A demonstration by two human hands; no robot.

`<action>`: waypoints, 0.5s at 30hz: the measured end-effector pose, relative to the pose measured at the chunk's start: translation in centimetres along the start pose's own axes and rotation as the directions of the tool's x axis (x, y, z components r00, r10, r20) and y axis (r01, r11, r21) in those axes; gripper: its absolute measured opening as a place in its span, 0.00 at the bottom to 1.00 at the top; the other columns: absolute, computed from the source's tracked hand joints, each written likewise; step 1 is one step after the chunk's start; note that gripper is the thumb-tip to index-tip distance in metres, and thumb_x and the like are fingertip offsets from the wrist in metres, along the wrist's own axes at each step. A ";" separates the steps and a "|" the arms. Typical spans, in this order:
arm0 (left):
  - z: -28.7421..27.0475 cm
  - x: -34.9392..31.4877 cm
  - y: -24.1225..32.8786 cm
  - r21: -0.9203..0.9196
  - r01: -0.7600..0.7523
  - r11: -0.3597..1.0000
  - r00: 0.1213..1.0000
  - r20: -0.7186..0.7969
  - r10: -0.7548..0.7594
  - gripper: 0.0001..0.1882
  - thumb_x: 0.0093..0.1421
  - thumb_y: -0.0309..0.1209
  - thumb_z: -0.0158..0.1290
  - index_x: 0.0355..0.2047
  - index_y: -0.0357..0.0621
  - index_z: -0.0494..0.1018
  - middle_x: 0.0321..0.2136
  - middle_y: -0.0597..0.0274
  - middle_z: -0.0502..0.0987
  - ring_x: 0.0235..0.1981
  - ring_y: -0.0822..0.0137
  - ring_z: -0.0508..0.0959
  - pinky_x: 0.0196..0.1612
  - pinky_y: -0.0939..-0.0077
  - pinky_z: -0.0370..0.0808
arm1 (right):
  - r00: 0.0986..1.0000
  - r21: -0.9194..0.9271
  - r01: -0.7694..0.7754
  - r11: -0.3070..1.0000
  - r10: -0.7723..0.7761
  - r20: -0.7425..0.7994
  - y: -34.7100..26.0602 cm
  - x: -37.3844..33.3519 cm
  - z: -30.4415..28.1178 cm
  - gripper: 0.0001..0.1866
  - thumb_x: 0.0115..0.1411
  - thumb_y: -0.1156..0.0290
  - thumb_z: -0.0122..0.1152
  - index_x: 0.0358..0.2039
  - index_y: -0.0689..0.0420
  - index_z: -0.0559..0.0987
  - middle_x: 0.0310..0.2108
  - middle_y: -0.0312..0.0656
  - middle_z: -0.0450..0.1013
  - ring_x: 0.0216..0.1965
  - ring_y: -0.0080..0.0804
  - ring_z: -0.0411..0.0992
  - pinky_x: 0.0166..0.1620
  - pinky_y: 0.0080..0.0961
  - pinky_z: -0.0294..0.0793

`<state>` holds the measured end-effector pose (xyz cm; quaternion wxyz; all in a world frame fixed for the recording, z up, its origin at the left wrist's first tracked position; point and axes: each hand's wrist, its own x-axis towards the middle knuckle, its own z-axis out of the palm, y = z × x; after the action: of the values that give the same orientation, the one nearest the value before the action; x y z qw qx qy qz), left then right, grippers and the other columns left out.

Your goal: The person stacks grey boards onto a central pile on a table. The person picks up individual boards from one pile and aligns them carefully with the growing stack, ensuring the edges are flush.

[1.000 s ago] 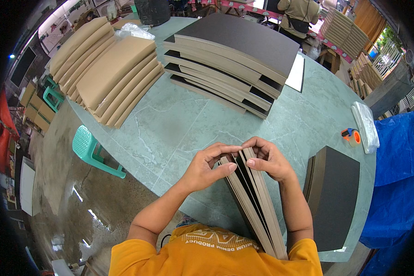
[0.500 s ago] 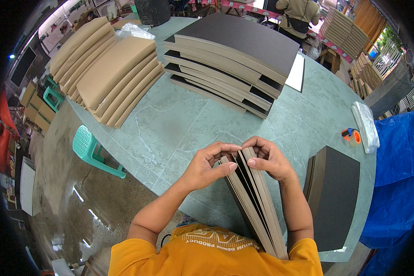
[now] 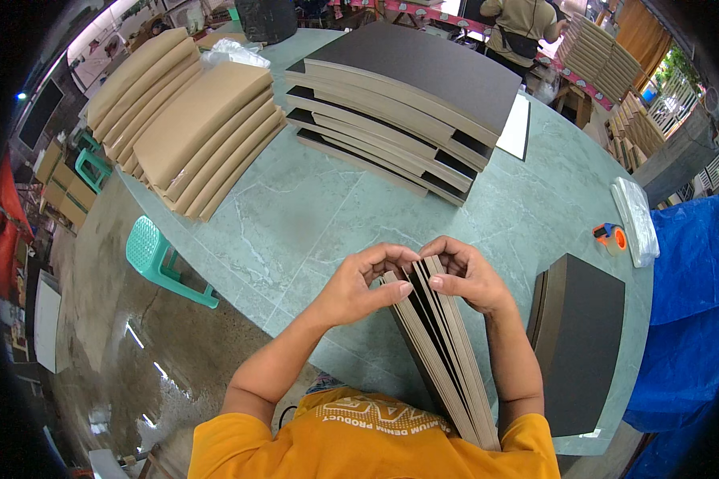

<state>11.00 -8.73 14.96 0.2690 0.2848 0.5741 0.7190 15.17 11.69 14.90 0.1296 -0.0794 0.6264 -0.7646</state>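
Observation:
A bundle of stiff boards (image 3: 447,359), grey-brown with black faces, stands on edge on the green marble-look table (image 3: 295,223) right in front of me. My left hand (image 3: 359,283) grips the bundle's far end from the left, thumb pressed on the board edges. My right hand (image 3: 467,275) holds the same end from the right, fingers curled over the top. Both hands fan the boards slightly apart.
A large stack of black-faced boards (image 3: 407,96) lies at the table's far side. Tan board stacks (image 3: 192,136) sit far left. A black stack (image 3: 583,343) lies at my right, with an orange tape roll (image 3: 611,237) and clear bag beyond. A green stool (image 3: 156,259) stands left.

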 end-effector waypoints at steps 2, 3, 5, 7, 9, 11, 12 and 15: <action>0.0 0.1 0.0 -0.001 -0.004 1.000 1.000 0.008 0.004 0.21 0.51 0.27 0.55 0.45 0.35 0.66 0.36 0.63 0.71 0.37 0.74 0.69 0.42 0.77 0.68 | 1.000 0.016 0.028 0.999 -0.028 -0.008 0.0 -0.1 0.0 0.21 0.47 0.67 0.64 0.39 0.62 0.70 0.35 0.39 0.70 0.36 0.23 0.69 0.41 0.21 0.67; 0.0 0.0 -0.1 0.000 -0.014 1.000 1.000 0.007 0.014 0.21 0.51 0.27 0.55 0.45 0.35 0.66 0.35 0.63 0.71 0.37 0.74 0.69 0.42 0.77 0.68 | 0.999 0.005 0.025 1.000 -0.025 -0.037 -0.1 -0.1 0.1 0.21 0.45 0.66 0.64 0.38 0.62 0.70 0.33 0.39 0.70 0.34 0.22 0.69 0.39 0.19 0.68; 0.0 0.0 -0.3 0.000 -0.026 1.000 1.000 -0.001 0.026 0.21 0.50 0.27 0.56 0.45 0.35 0.66 0.35 0.63 0.71 0.37 0.74 0.69 0.42 0.78 0.68 | 0.996 -0.015 0.018 1.000 -0.020 -0.092 -0.3 -0.1 0.4 0.23 0.42 0.64 0.65 0.37 0.62 0.71 0.30 0.38 0.71 0.31 0.22 0.69 0.35 0.17 0.69; 0.1 -0.1 -0.4 -0.002 -0.031 1.000 0.999 -0.010 0.031 0.22 0.50 0.27 0.56 0.46 0.36 0.66 0.36 0.63 0.70 0.37 0.74 0.69 0.43 0.78 0.67 | 0.997 -0.067 -0.002 0.998 -0.003 -0.075 -0.4 0.0 0.3 0.23 0.42 0.64 0.64 0.37 0.62 0.71 0.30 0.38 0.71 0.30 0.21 0.70 0.34 0.16 0.69; 0.3 -0.1 -0.4 -0.027 -0.040 0.999 0.999 -0.023 0.040 0.22 0.50 0.27 0.56 0.46 0.36 0.66 0.37 0.63 0.70 0.37 0.74 0.69 0.43 0.78 0.67 | 0.998 -0.105 -0.014 0.994 0.007 -0.067 -0.4 0.0 0.1 0.22 0.41 0.64 0.64 0.37 0.62 0.71 0.29 0.37 0.71 0.29 0.20 0.69 0.33 0.15 0.69; 0.4 -0.2 -0.3 -0.041 -0.040 0.998 0.999 -0.032 0.039 0.22 0.50 0.27 0.55 0.47 0.37 0.66 0.38 0.63 0.70 0.38 0.74 0.69 0.43 0.78 0.67 | 0.998 -0.130 -0.017 0.991 0.009 -0.064 0.1 0.0 -0.1 0.22 0.41 0.65 0.64 0.37 0.62 0.72 0.29 0.37 0.71 0.28 0.19 0.69 0.33 0.14 0.68; 0.4 -0.2 -0.2 -0.042 -0.036 0.998 0.999 -0.033 0.034 0.22 0.51 0.27 0.55 0.47 0.37 0.66 0.38 0.63 0.70 0.38 0.74 0.69 0.43 0.78 0.67 | 0.998 -0.122 -0.012 0.992 0.004 -0.065 0.1 0.1 -0.1 0.22 0.41 0.65 0.64 0.37 0.62 0.71 0.29 0.37 0.71 0.28 0.19 0.69 0.33 0.14 0.68; 0.4 -0.3 -0.3 -0.015 -0.047 0.999 0.998 -0.043 0.046 0.22 0.51 0.27 0.55 0.47 0.37 0.67 0.37 0.62 0.69 0.38 0.74 0.69 0.44 0.77 0.67 | 0.998 -0.099 -0.002 0.995 -0.005 -0.065 0.1 0.1 0.0 0.23 0.41 0.65 0.64 0.37 0.62 0.71 0.29 0.37 0.71 0.28 0.19 0.69 0.33 0.14 0.68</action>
<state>11.49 -8.60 14.67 0.2421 0.2803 0.5671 0.7357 15.09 11.61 14.76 0.1045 -0.0613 0.6671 -0.7350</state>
